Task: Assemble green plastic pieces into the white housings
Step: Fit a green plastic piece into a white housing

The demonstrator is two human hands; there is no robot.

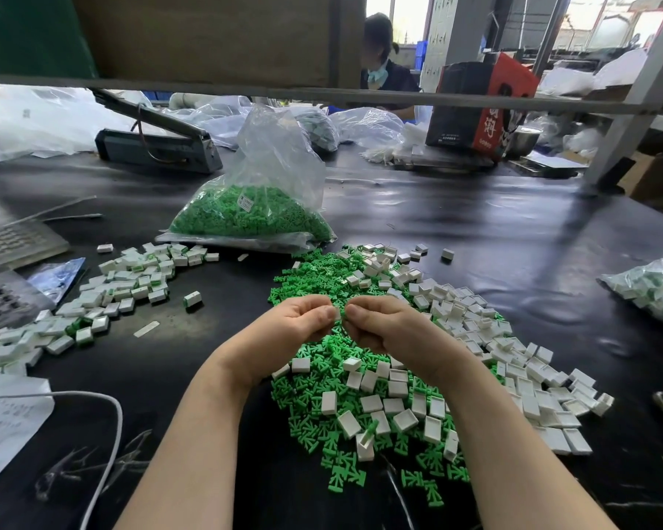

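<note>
Where the two hands meet above the pile: fingertips pressed together around one small part.
Left hand [297, 322]: fingers curled, thumb and forefinger pinching a small pale piece [337, 313], most likely a white housing; mostly hidden.
Right hand [379, 325]: fingers curled, pinching a green piece [344, 317] against the left hand's part; only a sliver visible.
Loose green pieces [324, 380]: heaped directly beneath and beyond both hands, spilling toward the near table edge.
Empty white housings [475, 330]: scattered over the green heap and spreading to the right of it.
Finished housings [131, 281]: separate pile to the left, green showing in several, well apart from the hands.
Bag of green pieces [257, 208]: clear plastic, standing open-topped behind the heap.
Bag at right edge [655, 292]: clear, filled with white-and-green parts.
Black table [475, 223]: glossy, bearing everything.
White cable [108, 434]: curving across the near left.
Heat sealer [154, 143]: far left, behind the bag.
Another person [387, 74]: seated beyond the table.
</note>
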